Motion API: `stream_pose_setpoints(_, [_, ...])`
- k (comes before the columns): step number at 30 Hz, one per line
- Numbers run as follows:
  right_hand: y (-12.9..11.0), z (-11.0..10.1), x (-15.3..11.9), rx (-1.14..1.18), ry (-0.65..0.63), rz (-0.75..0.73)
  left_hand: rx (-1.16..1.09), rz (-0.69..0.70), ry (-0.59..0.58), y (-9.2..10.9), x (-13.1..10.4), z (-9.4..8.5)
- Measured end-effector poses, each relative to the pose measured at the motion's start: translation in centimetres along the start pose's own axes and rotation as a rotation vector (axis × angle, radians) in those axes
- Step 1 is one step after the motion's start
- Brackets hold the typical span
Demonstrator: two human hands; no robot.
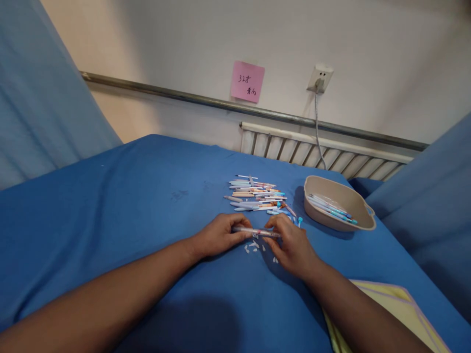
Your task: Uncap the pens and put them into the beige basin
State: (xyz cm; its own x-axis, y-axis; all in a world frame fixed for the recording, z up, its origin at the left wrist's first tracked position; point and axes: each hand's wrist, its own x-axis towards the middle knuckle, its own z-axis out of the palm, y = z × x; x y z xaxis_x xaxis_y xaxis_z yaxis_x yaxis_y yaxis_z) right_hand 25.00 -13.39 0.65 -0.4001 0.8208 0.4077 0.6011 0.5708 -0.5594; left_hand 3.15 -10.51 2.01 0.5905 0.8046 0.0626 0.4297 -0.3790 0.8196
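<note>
A slim pen (257, 231) with a pale barrel and reddish marks lies level between my two hands. My left hand (222, 234) grips one end of it between thumb and fingers. The other end is pinched by my right hand (290, 242). Below the pen, small white pieces (253, 245) are scattered on the blue cloth (147, 196). Just beyond my hands lies a pile of pens and pen parts (253, 193), in white, grey, blue and orange.
At the right stands a beige plastic basin (342, 189) with several pens (331, 208) in it. A yellow cloth (390, 309) lies under my right forearm. Behind are a radiator (290, 147), a metal rail (191, 98), a plugged socket (321, 77) and a pink note (248, 81). Blue curtains (37, 88) hang at both sides.
</note>
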Motion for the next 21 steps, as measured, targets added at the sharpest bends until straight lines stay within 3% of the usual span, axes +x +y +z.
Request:
stream_pose_setpoints(2, [-0.1,-0.3,0.0,-0.031,-0.023,-0.07,0.0,0.006,0.003,0.0,0.0,0.0])
stream_pose_setpoints(5, [-0.2,-0.4,0.0,0.022,-0.03,-0.041,0.013,0.033,0.004,0.0,-0.1,0.0])
stream_pose_setpoints(12, [0.3,1.0,0.1,0.584,-0.149,0.367,0.056,0.103,0.033,-0.1,-0.2,-0.2])
stream_pose_setpoints(17, [0.5,0.8,0.6,0.886,-0.209,0.498,0.046,0.094,0.005,-0.2,-0.2,-0.2])
stream_pose_setpoints(21, [1.3,0.3,1.0,1.062,-0.127,0.583,-0.002,0.037,0.039,-0.3,0.2,-0.4])
